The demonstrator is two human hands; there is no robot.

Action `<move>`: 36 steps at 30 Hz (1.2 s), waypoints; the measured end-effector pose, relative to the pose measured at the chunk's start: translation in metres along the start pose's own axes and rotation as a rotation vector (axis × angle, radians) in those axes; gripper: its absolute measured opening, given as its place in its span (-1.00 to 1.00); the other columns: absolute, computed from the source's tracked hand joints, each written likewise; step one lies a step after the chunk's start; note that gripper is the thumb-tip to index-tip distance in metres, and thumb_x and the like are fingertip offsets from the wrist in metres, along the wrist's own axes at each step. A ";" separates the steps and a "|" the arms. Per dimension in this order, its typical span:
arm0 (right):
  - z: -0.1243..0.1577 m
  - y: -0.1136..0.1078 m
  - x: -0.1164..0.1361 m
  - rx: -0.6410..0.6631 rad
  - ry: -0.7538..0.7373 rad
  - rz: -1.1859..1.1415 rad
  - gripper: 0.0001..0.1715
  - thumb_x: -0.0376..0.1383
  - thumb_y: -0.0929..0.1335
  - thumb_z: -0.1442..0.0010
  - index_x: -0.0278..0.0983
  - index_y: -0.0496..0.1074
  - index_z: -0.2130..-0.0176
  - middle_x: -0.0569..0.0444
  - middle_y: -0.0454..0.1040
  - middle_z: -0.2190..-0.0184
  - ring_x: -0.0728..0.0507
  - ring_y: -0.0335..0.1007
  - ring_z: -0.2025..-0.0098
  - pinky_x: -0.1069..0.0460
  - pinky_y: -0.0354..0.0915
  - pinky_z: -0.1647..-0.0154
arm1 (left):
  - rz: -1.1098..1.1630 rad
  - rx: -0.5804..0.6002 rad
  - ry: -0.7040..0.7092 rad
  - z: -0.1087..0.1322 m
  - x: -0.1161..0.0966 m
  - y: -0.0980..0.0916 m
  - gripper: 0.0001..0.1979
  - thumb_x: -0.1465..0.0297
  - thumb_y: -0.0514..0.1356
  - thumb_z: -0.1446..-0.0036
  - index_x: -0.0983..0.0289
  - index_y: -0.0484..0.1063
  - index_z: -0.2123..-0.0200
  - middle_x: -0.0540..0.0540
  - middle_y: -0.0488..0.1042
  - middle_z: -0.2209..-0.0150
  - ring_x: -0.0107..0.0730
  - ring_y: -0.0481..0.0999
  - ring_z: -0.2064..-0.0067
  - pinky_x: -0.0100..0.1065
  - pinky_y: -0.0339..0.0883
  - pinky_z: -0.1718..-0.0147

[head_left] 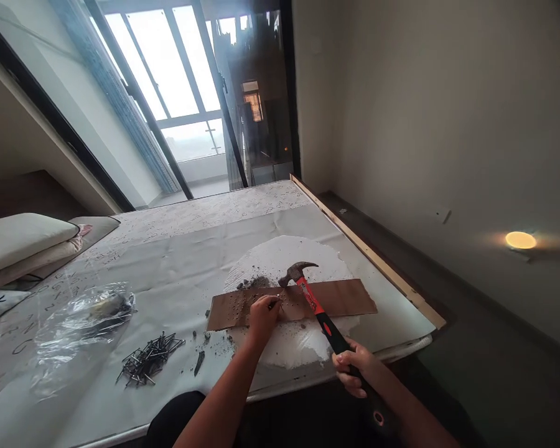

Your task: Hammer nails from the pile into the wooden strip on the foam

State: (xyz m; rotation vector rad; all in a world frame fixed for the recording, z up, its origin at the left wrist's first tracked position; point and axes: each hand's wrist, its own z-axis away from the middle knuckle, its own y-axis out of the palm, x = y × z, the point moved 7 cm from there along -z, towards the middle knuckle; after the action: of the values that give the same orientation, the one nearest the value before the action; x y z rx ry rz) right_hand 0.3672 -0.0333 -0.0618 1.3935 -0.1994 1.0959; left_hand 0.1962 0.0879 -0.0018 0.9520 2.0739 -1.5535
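Head view: right hand (353,368) wrapped firmly round the handle of the hammer (310,295), its head by the brown board's (343,300) far edge, near the left hand (262,316). Left fingers bunched at the board; can't tell what, if anything, they pinch. Board lies across a white patch (292,249); loose nails (150,359) off left. Risk: off-line swing could catch the left fingers; any grit underneath could rock the board.

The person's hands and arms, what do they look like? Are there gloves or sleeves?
The left hand and right hand are bare, with no gloves. The left forearm and right forearm show no sleeves, watch or bracelet. Rings are too small to tell.
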 end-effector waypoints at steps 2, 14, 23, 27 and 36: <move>0.007 0.007 0.005 -0.035 -0.043 0.103 -0.77 -0.31 0.34 0.14 -0.23 0.17 0.45 0.37 0.16 0.72 0.14 -0.05 0.83 0.23 0.02 0.94 | 0.005 -0.008 0.014 0.002 0.000 0.001 -0.87 0.43 0.15 -0.02 0.23 0.52 0.45 0.07 0.53 0.41 -0.33 0.49 0.34 -0.35 0.34 0.33; 0.069 0.041 0.030 -0.195 0.070 0.536 -0.15 -0.25 0.32 0.07 -0.34 0.05 -0.20 0.34 0.12 0.73 0.12 -0.10 0.80 0.19 -0.07 0.80 | 0.077 -0.005 0.004 0.010 0.004 0.004 -0.82 0.56 0.14 0.03 0.24 0.53 0.45 0.08 0.53 0.38 -0.34 0.48 0.32 -0.35 0.33 0.29; 0.073 0.034 0.035 -0.197 0.037 0.715 -0.21 -0.16 0.36 0.03 -0.29 0.18 -0.17 0.18 0.30 0.65 -0.02 0.21 0.64 0.06 0.23 0.51 | 0.130 -0.033 0.012 0.015 0.014 0.009 -0.83 0.50 0.12 -0.02 0.27 0.53 0.45 0.12 0.51 0.40 -0.35 0.46 0.36 -0.38 0.30 0.37; 0.081 0.019 0.038 -0.339 0.021 0.707 -0.18 -0.19 0.40 0.07 -0.26 0.18 -0.17 0.13 0.34 0.55 -0.05 0.26 0.55 0.04 0.25 0.42 | 0.132 -0.013 0.005 0.017 0.018 0.012 -0.82 0.48 0.11 -0.02 0.25 0.53 0.43 0.12 0.50 0.38 -0.34 0.46 0.34 -0.36 0.29 0.34; 0.069 0.022 0.028 -0.257 -0.048 0.772 -0.33 -0.27 0.39 0.15 -0.26 0.39 -0.02 0.08 0.37 0.47 -0.11 0.33 0.40 0.01 0.24 0.21 | 0.034 0.018 0.028 0.019 0.016 0.016 -0.77 0.59 0.06 0.07 0.26 0.47 0.58 0.12 0.45 0.44 -0.34 0.41 0.36 -0.39 0.24 0.40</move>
State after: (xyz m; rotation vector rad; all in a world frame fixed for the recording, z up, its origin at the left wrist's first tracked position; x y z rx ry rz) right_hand 0.3988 -0.0827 -0.0105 1.1222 -0.9372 1.5908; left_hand 0.1940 0.0772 -0.0293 1.0156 2.0550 -1.5528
